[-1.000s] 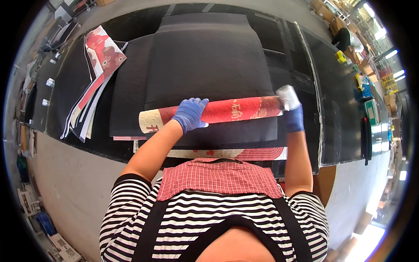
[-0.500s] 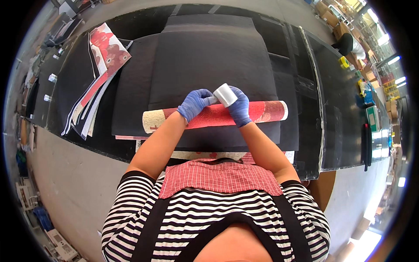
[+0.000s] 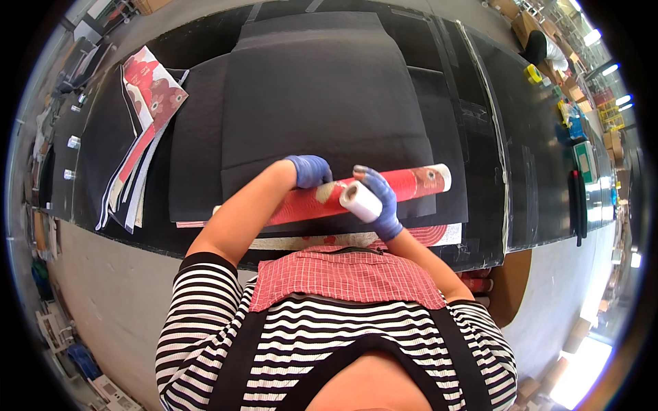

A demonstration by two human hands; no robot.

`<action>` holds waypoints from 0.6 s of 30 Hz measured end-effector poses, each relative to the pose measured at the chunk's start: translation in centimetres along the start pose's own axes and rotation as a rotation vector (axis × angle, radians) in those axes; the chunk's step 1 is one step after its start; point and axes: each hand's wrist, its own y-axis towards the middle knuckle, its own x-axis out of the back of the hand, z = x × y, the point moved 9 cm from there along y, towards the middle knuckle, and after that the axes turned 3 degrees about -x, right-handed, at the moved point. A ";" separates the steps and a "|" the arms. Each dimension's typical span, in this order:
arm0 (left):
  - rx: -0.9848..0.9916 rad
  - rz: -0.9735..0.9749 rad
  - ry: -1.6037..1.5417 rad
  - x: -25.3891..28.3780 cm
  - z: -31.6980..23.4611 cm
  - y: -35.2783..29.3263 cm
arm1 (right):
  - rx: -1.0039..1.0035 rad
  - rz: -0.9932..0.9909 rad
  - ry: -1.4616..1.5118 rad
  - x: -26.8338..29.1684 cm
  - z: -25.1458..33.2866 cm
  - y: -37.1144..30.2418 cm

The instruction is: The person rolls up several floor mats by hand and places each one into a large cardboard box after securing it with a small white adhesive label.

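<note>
My right hand (image 3: 381,198), in a blue glove, grips a small white roll of tape (image 3: 361,201), its hollow core showing. Beneath it lies a rolled-up mat (image 3: 411,183), red with a brown and cream flower pattern, slightly slanted across black sheets (image 3: 315,96). My left hand (image 3: 312,171), also gloved in blue, is curled over the far side of the mat, left of the tape. The left forearm hides part of the mat's left end. Whether a strip of tape runs between the hands cannot be made out.
Folded patterned mats (image 3: 156,99) lie at the left of the black table. Another flat mat (image 3: 439,236) shows at its near edge. At right are a green box (image 3: 584,162), a black rod (image 3: 578,205) and yellow tape (image 3: 532,73). A cardboard box (image 3: 513,291) stands below; a person (image 3: 545,51) is far right.
My left hand has gone from the tape's edge to the far side of the mat. The tape roll has dropped nearer to me and turned. The mat now slants, its left end nearer me.
</note>
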 end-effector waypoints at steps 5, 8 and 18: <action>0.263 -0.561 -0.013 4.1 -2.2 -7.3 | -0.209 0.075 -0.195 -1.2 -6.7 7.2; 0.323 -0.699 0.310 -2.3 -7.3 -8.6 | -0.463 0.122 -0.012 -3.0 -10.3 10.4; 0.426 -0.835 0.373 11.7 6.0 -5.3 | -0.515 0.259 0.303 -5.2 -9.2 8.0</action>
